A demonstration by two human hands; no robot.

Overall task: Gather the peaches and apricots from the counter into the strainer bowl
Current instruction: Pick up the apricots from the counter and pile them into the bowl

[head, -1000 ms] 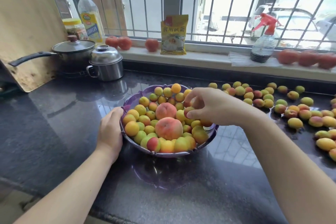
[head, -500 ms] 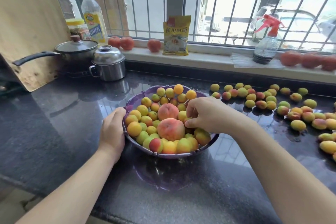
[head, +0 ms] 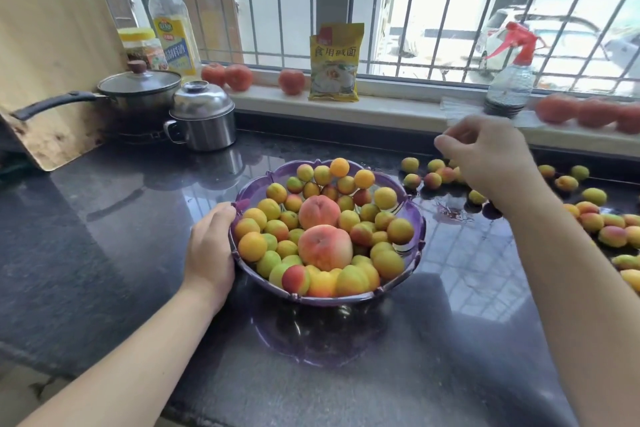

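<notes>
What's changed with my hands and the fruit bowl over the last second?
The right hand left the strainer bowl, letting go of its apricot there, and swung right, empty, over the loose apricots on the counter. The left hand kept resting on the bowl's rim.

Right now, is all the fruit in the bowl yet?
Not yet. The purple bowl already holds two peaches and lots of apricots. The left hand steadies its rim; the right hand hangs above the counter, seemingly holding nothing. Many loose apricots still lie on the counter.
</notes>
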